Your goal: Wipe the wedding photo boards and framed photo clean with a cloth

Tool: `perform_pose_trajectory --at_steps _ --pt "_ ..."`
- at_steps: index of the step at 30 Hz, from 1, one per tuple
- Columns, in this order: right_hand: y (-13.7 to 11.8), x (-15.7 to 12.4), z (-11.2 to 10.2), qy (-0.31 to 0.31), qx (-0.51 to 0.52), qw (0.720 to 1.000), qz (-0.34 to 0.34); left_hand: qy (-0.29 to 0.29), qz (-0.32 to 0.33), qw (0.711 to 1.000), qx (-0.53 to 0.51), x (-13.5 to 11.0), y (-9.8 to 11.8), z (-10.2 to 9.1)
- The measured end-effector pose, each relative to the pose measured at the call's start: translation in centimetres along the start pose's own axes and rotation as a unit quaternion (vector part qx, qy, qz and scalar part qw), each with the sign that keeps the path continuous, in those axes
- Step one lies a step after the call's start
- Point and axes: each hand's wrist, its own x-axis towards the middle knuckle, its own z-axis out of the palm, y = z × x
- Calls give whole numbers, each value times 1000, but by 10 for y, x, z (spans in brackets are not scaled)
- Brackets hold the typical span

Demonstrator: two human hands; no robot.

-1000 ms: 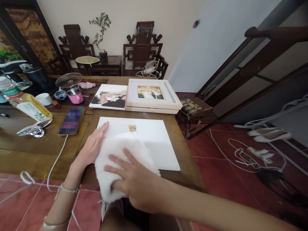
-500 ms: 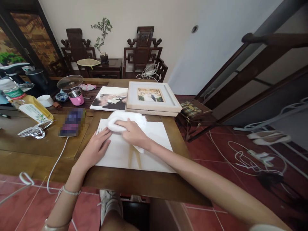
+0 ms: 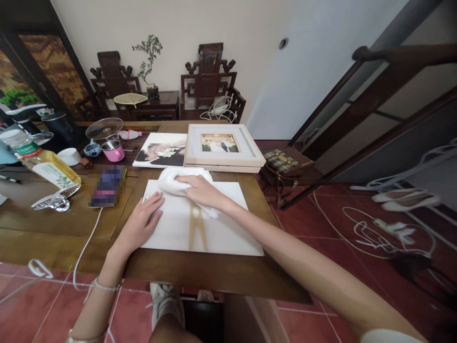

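A white cloth (image 3: 169, 182) is bunched under my right hand (image 3: 202, 191), whose fingers grip it against the far part of a white board (image 3: 232, 228). Tan, leg-like stand strips show on the board's near half, and small print marks its left side. My left hand (image 3: 148, 220) lies flat on the board's left edge with fingers stretched out, holding nothing. Part of the board is hidden by the cloth and my right forearm.
Behind the board lie a boxed picture frame (image 3: 223, 164) and a photo panel (image 3: 143, 159). To the left are a phone (image 3: 108, 186) with a cable, a silver hair claw (image 3: 59, 200), an oil bottle (image 3: 50, 166) and a pink cup (image 3: 113, 153). A plaid bag (image 3: 282, 161) stands right.
My right hand has shifted slightly left with the cloth, showing more of the tan strips. My left hand stays on the board's edge. The view has shifted slightly.
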Motion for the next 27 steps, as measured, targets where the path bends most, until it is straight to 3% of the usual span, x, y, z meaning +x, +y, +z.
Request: perform_pose_trajectory --at_steps 8,13,18,27 --pt "35 -65 -42 48 -103 989 91 -2 -2 1000 -1 0 1 0" --pt "38 -83 -46 25 -177 981 70 -8 -6 1000 4 0 1 -1" --pt "27 -70 -37 -54 -239 969 22 -8 -3 1000 12 2 1 -1" --pt "-18 -5 5 -78 -248 965 -26 8 0 1000 29 2 1 0"
